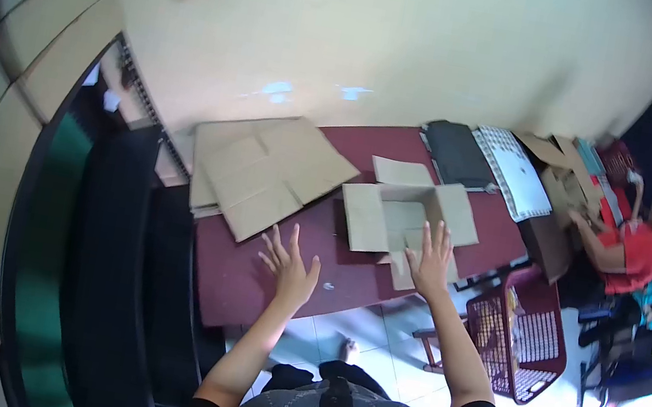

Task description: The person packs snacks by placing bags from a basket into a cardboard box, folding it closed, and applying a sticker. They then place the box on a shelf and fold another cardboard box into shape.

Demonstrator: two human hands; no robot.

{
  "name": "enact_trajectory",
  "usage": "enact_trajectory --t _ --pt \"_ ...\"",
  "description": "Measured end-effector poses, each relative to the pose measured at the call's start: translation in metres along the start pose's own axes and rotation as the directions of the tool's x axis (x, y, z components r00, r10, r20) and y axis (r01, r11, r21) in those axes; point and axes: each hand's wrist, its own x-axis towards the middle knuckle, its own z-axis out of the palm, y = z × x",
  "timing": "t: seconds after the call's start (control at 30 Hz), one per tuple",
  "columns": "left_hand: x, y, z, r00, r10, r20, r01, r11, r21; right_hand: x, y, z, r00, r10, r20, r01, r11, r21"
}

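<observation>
Both of my hands are raised over the front part of a dark red table [314, 275]. My left hand [291, 267] has its fingers spread and holds nothing; it is nearest to flattened cardboard sheets [272, 164] stacked on the table's left part. An open cardboard box [406, 213] stands at the middle with its flaps folded outward. My right hand [433, 260] is in front of the box's near right side, fingers stretched out, and covers part of a flap. Whether it touches the flap I cannot tell.
Dark folders [461, 155] and a white checkered-edged board [516, 175] lie toward the table's right end. A red plastic basket [536, 338] stands right of the table. A person in red [640, 256] handles another cardboard box [565, 192]. Dark seats [110, 254] are at left.
</observation>
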Motion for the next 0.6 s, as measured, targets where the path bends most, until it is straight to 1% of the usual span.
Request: enact_trajectory --t 0.03,0.1,0.13,0.17,0.23,0.27,0.3,0.33,0.37,0.43,0.47,0.5,0.57,0.6 --pt "-0.007 0.013 0.011 0.999 0.035 0.018 -0.035 0.999 0.004 -0.016 0.025 -0.003 0.994 0.106 0.009 -0.106 0.994 0.034" --pt "-0.022 0.041 0.032 0.993 0.059 0.098 -0.059 0.998 0.000 -0.049 0.073 -0.006 0.977 0.214 0.005 -0.215 0.976 0.023" --pt "-0.028 0.055 0.044 0.986 0.105 0.131 -0.103 0.994 -0.023 -0.067 0.096 -0.009 0.968 0.250 -0.008 -0.250 0.968 0.036" --pt "-0.031 0.068 0.054 0.980 0.125 0.155 -0.122 0.992 -0.027 -0.082 0.115 -0.012 0.951 0.311 -0.008 -0.310 0.950 0.021" --pt "-0.042 0.103 0.080 0.961 0.200 0.191 -0.198 0.980 -0.032 -0.114 0.155 -0.013 0.903 0.429 -0.024 -0.426 0.900 0.088" --pt "-0.046 0.119 0.096 0.954 0.231 0.191 -0.230 0.973 -0.029 -0.131 0.178 -0.009 0.880 0.472 -0.046 -0.468 0.880 0.077" --pt "-0.049 0.136 0.112 0.946 0.244 0.212 -0.240 0.970 -0.042 -0.149 0.197 -0.007 0.854 0.516 -0.069 -0.512 0.856 0.066" --pt "-0.052 0.152 0.128 0.935 0.275 0.223 -0.272 0.961 -0.047 -0.165 0.216 -0.007 0.813 0.578 -0.072 -0.571 0.815 0.095" --pt "-0.051 0.170 0.145 0.922 0.313 0.228 -0.310 0.950 -0.050 -0.183 0.236 -0.006 0.773 0.630 -0.081 -0.624 0.777 0.086" --pt "-0.045 0.212 0.166 0.890 0.380 0.252 -0.371 0.925 -0.082 -0.211 0.266 -0.014 0.662 0.746 -0.076 -0.740 0.666 0.093" --pt "-0.044 0.231 0.177 0.871 0.407 0.275 -0.396 0.913 -0.097 -0.224 0.280 -0.019 0.626 0.773 -0.099 -0.767 0.634 0.098" --pt "-0.042 0.250 0.187 0.852 0.457 0.254 -0.441 0.889 -0.120 -0.241 0.295 -0.023 0.624 0.766 -0.155 -0.762 0.640 0.099" --pt "-0.043 0.288 0.208 0.809 0.517 0.281 -0.498 0.856 -0.143 -0.270 0.324 -0.031 0.579 0.787 -0.212 -0.783 0.609 0.122" --pt "-0.047 0.305 0.220 0.784 0.541 0.306 -0.517 0.840 -0.162 -0.284 0.334 -0.038 0.544 0.811 -0.217 -0.809 0.575 0.119"
